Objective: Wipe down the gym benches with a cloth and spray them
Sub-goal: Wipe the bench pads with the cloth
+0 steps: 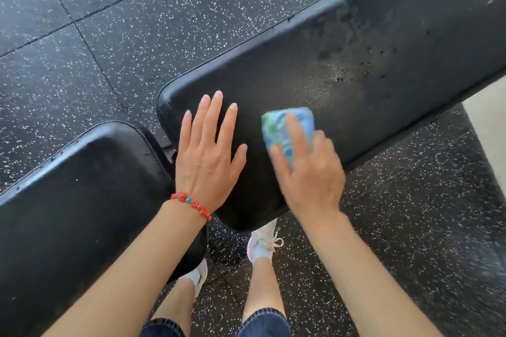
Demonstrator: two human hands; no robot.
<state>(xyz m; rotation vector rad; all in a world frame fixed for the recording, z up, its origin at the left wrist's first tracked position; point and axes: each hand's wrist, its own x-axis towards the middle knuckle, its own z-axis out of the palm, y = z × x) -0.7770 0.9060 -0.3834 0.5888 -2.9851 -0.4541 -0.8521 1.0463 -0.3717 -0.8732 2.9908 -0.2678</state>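
While the black speckled rubber floor tiles [137, 22] fill the whole background, the long black padded vinyl bench back [342, 68] slants across the upper right — big, matte, and dotted with small dark droplets toward its far half. Down at lower left sits the shorter black padded seat pad [82, 200], separated from the long pad by a narrow gap where a bit of dark frame shows.

Now to the hands! The left hand [209, 156] lies flat on the near end of the long pad, fingers straight and spread wide, palm down, gripping nothing. Just beside it, the right hand [306, 169] presses down on a folded blue, green and white patterned cloth [284, 128], fingers stretched over the top of it, thumb along its near side; the cloth sits flat against the pad surface close to the pad's near edge. That hand and the cloth look slightly blurred.

Below the pad — two white lace-up sneakers [262, 243] on the floor, the right foot plainly seen, the left one half hidden under the seat pad. Smallest of all, a red beaded bracelet [191, 204] with one blue bead circles the left wrist.
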